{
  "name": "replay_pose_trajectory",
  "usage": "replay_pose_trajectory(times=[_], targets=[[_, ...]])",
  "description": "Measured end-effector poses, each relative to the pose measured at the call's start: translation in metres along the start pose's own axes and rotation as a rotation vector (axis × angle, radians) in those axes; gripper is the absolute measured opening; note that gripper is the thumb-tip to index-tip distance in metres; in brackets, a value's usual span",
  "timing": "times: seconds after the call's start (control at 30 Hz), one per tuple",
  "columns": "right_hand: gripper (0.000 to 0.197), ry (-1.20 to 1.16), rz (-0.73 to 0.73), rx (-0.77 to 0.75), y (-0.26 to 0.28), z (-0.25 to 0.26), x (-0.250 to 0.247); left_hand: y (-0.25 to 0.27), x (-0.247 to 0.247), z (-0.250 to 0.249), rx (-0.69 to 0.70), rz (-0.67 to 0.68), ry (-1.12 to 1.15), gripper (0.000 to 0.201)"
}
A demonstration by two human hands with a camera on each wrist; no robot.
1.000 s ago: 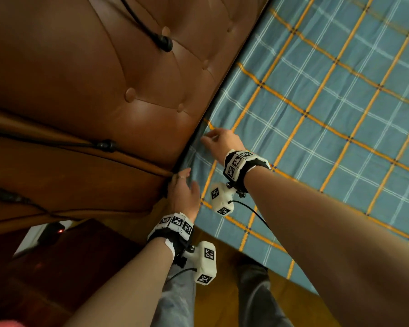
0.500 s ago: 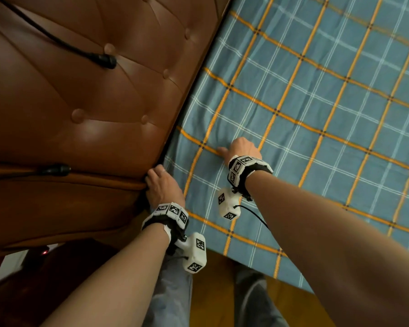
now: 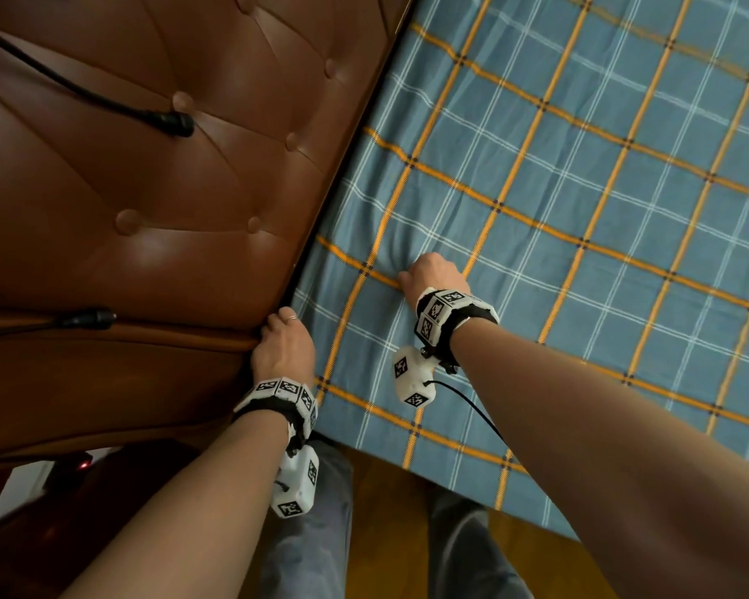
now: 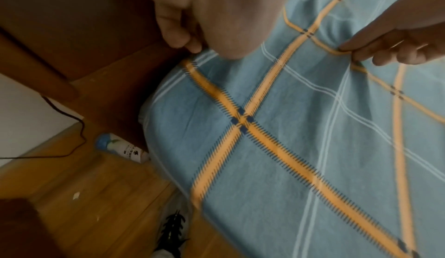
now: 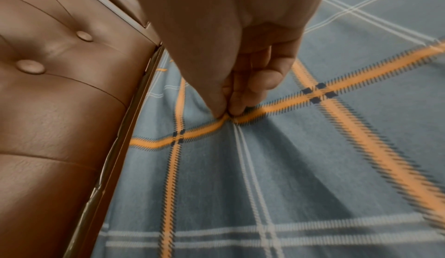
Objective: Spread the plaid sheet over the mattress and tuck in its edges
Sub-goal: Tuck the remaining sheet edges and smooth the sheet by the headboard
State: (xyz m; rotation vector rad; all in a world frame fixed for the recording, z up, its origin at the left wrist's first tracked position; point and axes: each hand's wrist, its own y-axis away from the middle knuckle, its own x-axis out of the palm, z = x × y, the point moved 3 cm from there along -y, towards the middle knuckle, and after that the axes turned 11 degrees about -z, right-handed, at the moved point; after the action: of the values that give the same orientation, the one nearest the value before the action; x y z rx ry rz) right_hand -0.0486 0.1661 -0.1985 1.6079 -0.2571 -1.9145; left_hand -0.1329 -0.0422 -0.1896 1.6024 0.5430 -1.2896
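- Head view: plaid sheet (image 3: 558,201) spread over the mattress beside the headboard (image 3: 156,201); right hand (image 3: 431,272) pinching a fold nearby, left hand (image 3: 283,345) curled at the headboard corner.
- Left wrist view: left fingers (image 4: 179,37) nipping the sheet's edge; soft, light, likely to wrinkle.
- Right wrist view: narrow gap along the headboard; open cloth away from it.

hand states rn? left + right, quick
Left hand: fingers curled, pinching the plaid sheet edge at the headboard corner.
Right hand: thumb and fingertips pinching a fold of the sheet on top.
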Motion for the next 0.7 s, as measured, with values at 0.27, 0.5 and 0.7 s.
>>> replay_pose_trajectory(times=[0.27, 0.5, 0.7], targets=[[0.017, -0.025, 0.011, -0.012, 0.008, 0.000, 0.002, 0.006, -0.014, -0.007, -0.547, -0.071, 0.559, 0.022], [0.012, -0.206, 0.040, -0.253, 0.009, 0.045, 0.000, 0.005, 0.000, -0.006, 0.034, -0.108, 0.357, 0.044], [0.037, -0.133, 0.195, -0.219, 0.008, 0.112, 0.040, 0.030, 0.022, 0.006, 0.033, 0.026, 0.342, 0.065]])
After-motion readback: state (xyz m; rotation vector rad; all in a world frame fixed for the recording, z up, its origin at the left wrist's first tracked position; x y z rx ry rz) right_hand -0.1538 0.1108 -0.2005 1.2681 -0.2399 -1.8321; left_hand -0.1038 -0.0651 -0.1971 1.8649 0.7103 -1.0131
